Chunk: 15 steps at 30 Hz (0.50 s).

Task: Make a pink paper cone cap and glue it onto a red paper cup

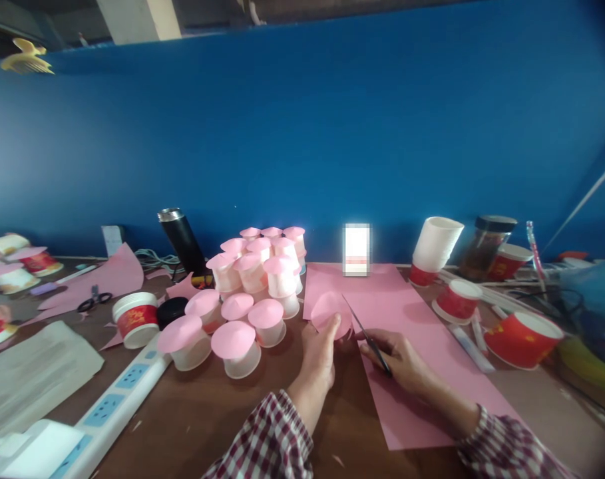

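Between the thumb and fingers of my left hand (321, 356) is a round pink paper disc (331, 313). My right hand (399, 359) grips a pair of dark scissors (377, 349), blades pointing up and left beside the disc's right edge. Beneath the scissors and my right forearm lies a large pink paper sheet (406, 399). Left of my hands stand many white paper cups topped with shallow pink paper cones, a near one with its cone (233, 339) closest to me. My right fingers partly hide the scissor handles.
A white power strip (117, 392) with a plugged adapter runs along the left. Behind it are a red-and-white paper cup (135, 319), a black flask (182, 243) and another pair of scissors (95, 299). At right stand stacked white cups (436, 246) and red cups (524, 339). A blue partition (302, 133) closes the back.
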Each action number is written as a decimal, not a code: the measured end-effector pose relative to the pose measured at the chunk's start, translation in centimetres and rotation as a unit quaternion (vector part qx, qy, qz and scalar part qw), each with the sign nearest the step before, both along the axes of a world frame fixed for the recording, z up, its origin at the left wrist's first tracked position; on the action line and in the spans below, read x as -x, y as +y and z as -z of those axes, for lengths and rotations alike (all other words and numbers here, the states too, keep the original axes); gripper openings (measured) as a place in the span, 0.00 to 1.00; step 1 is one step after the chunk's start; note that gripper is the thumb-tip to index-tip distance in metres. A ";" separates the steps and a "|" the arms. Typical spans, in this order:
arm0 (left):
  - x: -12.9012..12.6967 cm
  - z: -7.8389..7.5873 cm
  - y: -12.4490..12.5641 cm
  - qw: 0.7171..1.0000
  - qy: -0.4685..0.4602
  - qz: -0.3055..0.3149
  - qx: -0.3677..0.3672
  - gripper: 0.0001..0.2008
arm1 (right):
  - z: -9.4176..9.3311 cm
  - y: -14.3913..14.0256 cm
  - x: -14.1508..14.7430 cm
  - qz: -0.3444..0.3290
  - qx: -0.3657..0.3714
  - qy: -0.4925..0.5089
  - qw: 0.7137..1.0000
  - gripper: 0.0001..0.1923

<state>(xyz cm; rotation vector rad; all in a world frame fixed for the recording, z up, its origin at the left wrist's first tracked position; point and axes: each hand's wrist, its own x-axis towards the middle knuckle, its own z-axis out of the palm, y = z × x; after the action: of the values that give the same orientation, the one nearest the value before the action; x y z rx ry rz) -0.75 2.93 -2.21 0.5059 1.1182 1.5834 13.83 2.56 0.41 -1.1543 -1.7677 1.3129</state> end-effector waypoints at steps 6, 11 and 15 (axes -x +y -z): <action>0.0 -0.1 -0.1 1.000 0.009 0.000 -0.004 0.21 | 0.1 -0.1 0.0 0.007 -0.002 0.002 1.000 0.23; 0.0 0.2 0.0 1.000 -0.013 0.000 -0.009 0.23 | 0.2 0.1 -0.1 0.003 -0.002 0.002 1.000 0.24; 0.0 0.3 -0.1 1.000 -0.015 0.003 -0.015 0.24 | 0.3 0.2 -0.2 0.000 0.016 0.015 1.000 0.24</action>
<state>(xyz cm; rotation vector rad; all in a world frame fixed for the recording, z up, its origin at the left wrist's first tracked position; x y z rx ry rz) -0.74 2.88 -2.55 0.5036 1.0703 1.5999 13.98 2.71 0.08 -1.1456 -1.7305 1.3557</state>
